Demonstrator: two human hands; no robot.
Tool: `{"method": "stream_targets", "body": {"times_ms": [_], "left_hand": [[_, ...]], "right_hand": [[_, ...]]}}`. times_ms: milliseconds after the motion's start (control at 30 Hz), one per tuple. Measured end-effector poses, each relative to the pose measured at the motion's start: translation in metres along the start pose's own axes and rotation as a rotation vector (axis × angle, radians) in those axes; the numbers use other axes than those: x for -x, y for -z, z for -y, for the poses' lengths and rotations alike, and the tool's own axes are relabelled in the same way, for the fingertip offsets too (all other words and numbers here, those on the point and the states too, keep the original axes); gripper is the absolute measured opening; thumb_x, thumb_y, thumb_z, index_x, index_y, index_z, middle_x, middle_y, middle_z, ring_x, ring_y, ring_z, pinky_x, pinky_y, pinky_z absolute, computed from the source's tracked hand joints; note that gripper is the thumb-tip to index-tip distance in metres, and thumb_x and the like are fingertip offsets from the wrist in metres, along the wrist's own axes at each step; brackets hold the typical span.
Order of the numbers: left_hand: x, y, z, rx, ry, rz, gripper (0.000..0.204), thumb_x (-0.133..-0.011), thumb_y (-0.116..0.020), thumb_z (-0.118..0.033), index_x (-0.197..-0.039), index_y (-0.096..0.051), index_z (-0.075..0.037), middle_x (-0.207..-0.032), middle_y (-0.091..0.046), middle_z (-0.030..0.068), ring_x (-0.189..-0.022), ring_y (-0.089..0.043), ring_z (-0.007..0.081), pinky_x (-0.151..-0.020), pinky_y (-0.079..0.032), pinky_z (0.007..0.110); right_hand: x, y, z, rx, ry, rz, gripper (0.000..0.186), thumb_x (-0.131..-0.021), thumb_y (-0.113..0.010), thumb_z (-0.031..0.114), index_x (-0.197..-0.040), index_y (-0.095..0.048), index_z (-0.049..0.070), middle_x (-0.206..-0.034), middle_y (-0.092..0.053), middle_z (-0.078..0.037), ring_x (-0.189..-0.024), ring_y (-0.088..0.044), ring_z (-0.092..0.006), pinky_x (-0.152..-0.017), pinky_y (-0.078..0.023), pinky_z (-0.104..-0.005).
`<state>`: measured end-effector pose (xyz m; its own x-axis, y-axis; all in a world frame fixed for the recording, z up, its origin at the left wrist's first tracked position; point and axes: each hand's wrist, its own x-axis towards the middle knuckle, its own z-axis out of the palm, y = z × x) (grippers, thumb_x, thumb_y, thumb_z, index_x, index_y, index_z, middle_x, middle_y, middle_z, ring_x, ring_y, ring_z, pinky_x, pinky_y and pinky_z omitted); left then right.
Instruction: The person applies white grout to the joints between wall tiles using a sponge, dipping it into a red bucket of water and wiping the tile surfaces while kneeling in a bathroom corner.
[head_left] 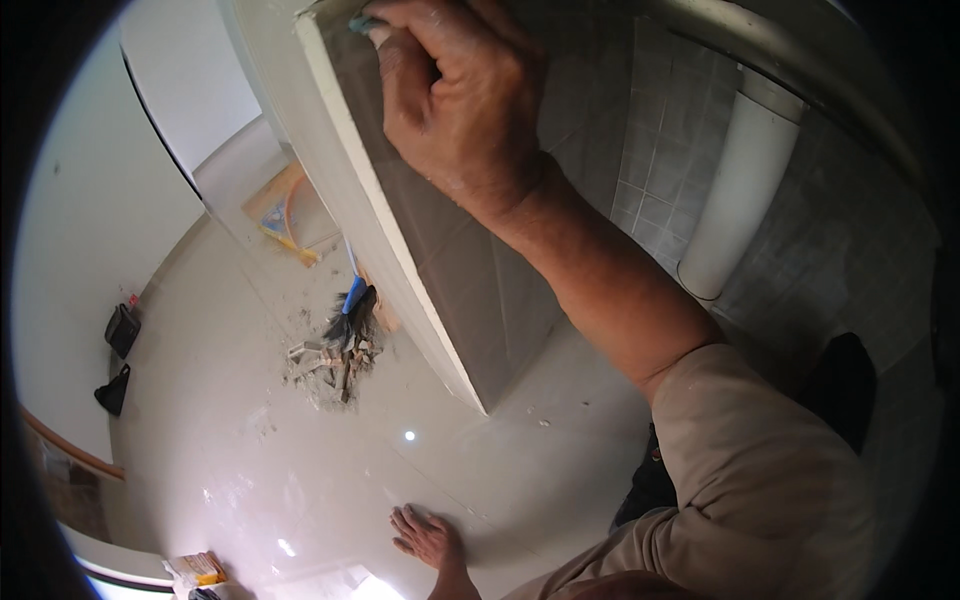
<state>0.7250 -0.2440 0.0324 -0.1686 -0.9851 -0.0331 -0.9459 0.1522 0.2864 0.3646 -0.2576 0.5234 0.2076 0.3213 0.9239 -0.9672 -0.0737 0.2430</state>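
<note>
My right hand (460,110) is raised high at the top end of a tiled wall's pale edge (393,240), closed in a pinch on a small teal item (362,23), too small to make out fully. My left hand (425,535), low near the bottom of the view, rests with spread fingers on the glossy grey tiled floor (330,460) and holds nothing.
A broom (352,305) lies by debris (325,365) left of the wall's foot. Beyond are a yellow-blue package (280,220), dark bags (123,330) against the left wall, another package (200,572) at lower left, and a white vertical pipe (735,190) in the tiled right corner.
</note>
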Motion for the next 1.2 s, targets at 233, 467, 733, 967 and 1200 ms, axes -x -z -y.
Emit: {"method": "stream_targets", "body": {"times_ms": [233,467,733,967,1200], "left_hand": [[0.003,-0.005,-0.005,-0.008,-0.037,-0.030,0.055,-0.091,-0.038,-0.031,-0.142,-0.039,-0.009,-0.156,-0.029,0.0072,-0.148,-0.019,0.0232,-0.120,-0.008,0.052],[0.003,-0.007,-0.006,-0.024,-0.048,-0.014,0.055,-0.091,-0.038,-0.030,-0.143,-0.038,-0.009,-0.156,-0.030,0.0090,-0.148,-0.019,0.0233,-0.120,-0.008,0.051],[0.000,-0.006,0.001,-0.046,-0.040,-0.011,0.055,-0.091,-0.039,-0.029,-0.143,-0.037,-0.010,-0.156,-0.030,0.0094,-0.148,-0.019,0.0242,-0.119,-0.009,0.051],[-0.001,-0.010,0.002,-0.045,-0.033,-0.022,0.056,-0.092,-0.037,-0.031,-0.144,-0.037,-0.010,-0.156,-0.029,0.0094,-0.148,-0.019,0.0247,-0.119,-0.009,0.053],[-0.001,-0.007,0.002,-0.043,-0.015,0.017,0.057,-0.093,-0.035,-0.033,-0.145,-0.036,-0.010,-0.157,-0.027,0.0090,-0.149,-0.017,0.0242,-0.119,-0.007,0.051]], "right_hand": [[0.014,0.010,-0.042,0.085,-0.258,-0.091,0.014,-0.083,-0.054,-0.008,-0.091,-0.065,-0.003,-0.082,-0.066,-0.017,-0.076,-0.065,-0.0294,-0.069,-0.051,-0.0357],[0.039,0.047,-0.131,0.359,-0.413,-0.151,0.014,-0.080,-0.055,-0.006,-0.089,-0.066,-0.003,-0.082,-0.064,-0.016,-0.077,-0.063,-0.0277,-0.070,-0.049,-0.0359],[0.038,0.048,-0.147,0.361,-0.547,-0.072,0.016,-0.079,-0.055,-0.004,-0.091,-0.066,-0.002,-0.082,-0.064,-0.015,-0.077,-0.061,-0.0255,-0.071,-0.047,-0.0337],[0.048,0.042,-0.158,0.342,-0.541,-0.251,0.018,-0.087,-0.055,0.000,-0.099,-0.068,-0.003,-0.091,-0.065,-0.016,-0.088,-0.062,-0.0267,-0.082,-0.048,-0.0333],[0.057,0.037,-0.151,0.094,-0.754,-0.383,0.017,-0.091,-0.060,0.003,-0.105,-0.069,-0.002,-0.096,-0.068,-0.012,-0.088,-0.062,-0.0224,-0.085,-0.047,-0.0325]]}}
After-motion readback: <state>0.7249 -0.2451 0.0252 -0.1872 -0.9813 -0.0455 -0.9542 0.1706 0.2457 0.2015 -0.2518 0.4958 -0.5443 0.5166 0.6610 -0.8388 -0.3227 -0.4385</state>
